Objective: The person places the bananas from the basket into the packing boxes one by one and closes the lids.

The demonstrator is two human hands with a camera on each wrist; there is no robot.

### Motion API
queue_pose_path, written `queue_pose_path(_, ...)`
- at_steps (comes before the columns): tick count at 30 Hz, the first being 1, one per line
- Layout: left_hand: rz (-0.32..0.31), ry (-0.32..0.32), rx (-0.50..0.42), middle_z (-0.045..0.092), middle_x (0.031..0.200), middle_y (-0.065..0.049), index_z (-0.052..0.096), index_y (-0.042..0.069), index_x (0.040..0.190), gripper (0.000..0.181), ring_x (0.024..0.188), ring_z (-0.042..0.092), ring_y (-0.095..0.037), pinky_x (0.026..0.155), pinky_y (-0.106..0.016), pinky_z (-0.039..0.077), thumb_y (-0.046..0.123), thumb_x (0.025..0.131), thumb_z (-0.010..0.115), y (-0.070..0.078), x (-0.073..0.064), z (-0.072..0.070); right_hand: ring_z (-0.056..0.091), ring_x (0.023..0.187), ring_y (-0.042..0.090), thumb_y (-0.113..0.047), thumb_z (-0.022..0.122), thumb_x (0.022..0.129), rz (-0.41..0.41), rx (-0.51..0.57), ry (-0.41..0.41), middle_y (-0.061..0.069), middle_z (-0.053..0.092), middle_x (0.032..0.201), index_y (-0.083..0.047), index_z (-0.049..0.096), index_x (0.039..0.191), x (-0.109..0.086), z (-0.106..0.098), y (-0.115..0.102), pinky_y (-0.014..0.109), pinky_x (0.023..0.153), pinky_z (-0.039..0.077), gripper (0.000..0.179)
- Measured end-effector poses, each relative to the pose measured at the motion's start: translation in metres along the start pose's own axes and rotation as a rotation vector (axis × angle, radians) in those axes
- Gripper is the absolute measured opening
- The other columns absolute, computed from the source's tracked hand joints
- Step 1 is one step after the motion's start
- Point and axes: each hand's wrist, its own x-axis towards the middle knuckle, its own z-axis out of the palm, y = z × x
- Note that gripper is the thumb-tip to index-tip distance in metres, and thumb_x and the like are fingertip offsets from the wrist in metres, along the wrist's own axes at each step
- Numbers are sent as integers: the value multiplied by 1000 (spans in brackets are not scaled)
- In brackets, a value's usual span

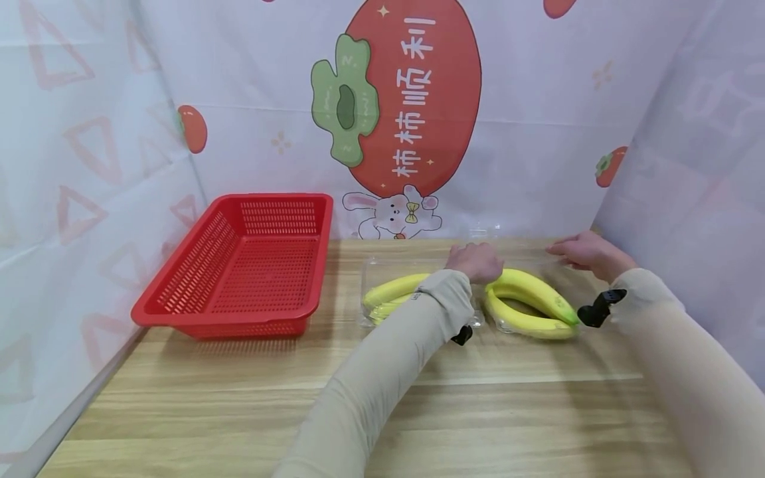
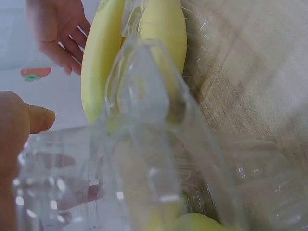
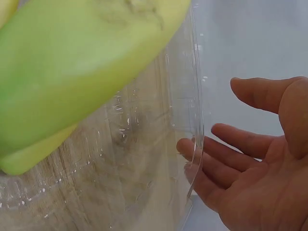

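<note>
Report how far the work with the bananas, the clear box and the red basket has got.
Done: the clear plastic box lies opened on the table, bananas in its halves. In hand: the left hand touches the box between the halves; the right hand, fingers straight, meets its edge. Left: the red basket holds nothing; no banana is lifted.

Red basket [image 1: 239,272] on wooden table [image 1: 418,411]

Long beige sleeves to both wrists, black camera mount strapped under each wrist, bare hands
</note>
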Motion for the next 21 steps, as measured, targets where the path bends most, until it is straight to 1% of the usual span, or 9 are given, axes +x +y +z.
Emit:
queue_pose_path(2,-23,18,-7,68,140,3,71,20,106,39,138,58,-18,121,-34,40,38,113,37,0,0,0,36,152,55,-35,45,114,-8,11,-12,41,22,166,17,23,160,-2,-1,0,58,126,40,73)
queue_pose_path(5,-79,44,-54,60,151,-4,65,15,137,44,140,57,-22,119,-33,45,39,111,39,1,0,0,30,153,58,-33,45,114,-11,33,-15,43,16,167,19,11,160,-4,-1,0,64,129,29,78)
queue_pose_path(7,-113,62,-93,51,161,-9,54,13,153,53,142,56,-26,120,-34,47,41,110,40,1,0,0,30,154,57,-33,46,113,-14,38,-5,44,15,167,20,7,160,-5,-2,0,64,129,28,81)
queue_pose_path(10,-140,57,-143,41,169,-13,44,15,162,61,145,55,-31,121,-37,47,45,110,42,2,0,-2,30,154,57,-32,47,113,-29,43,9,44,15,166,21,5,159,-7,-2,0,65,129,28,81)
queue_pose_path(12,-138,56,-156,42,169,-11,46,16,161,61,145,56,-29,121,-36,47,48,109,44,2,-1,-4,30,154,57,-31,46,113,-42,42,18,43,16,167,20,8,160,-8,-2,0,65,129,28,79)
queue_pose_path(14,-128,58,-164,51,163,-7,53,15,156,60,141,58,-25,118,-35,49,49,107,48,2,-1,-5,30,153,58,-31,45,114,-55,47,22,43,18,166,20,11,160,-9,-2,0,66,129,27,77)
queue_pose_path(17,-108,80,-192,69,139,-3,65,14,138,48,122,65,-19,105,-32,54,46,105,53,1,-1,-7,30,153,58,-32,44,114,-64,52,29,44,21,165,19,12,160,-11,-2,1,66,129,27,75)
queue_pose_path(18,-102,86,-205,71,128,-1,67,14,132,43,115,65,-18,101,-32,55,44,104,55,1,-2,-8,29,153,59,-30,44,114,-68,57,31,44,20,165,19,12,160,-12,-3,1,66,129,27,75)
queue_pose_path(21,-83,96,-248,67,102,0,65,15,114,29,97,63,-17,91,-31,53,40,102,57,0,-5,-10,28,153,59,-27,44,114,-73,59,34,45,18,165,19,11,160,-14,-4,2,66,129,28,73)
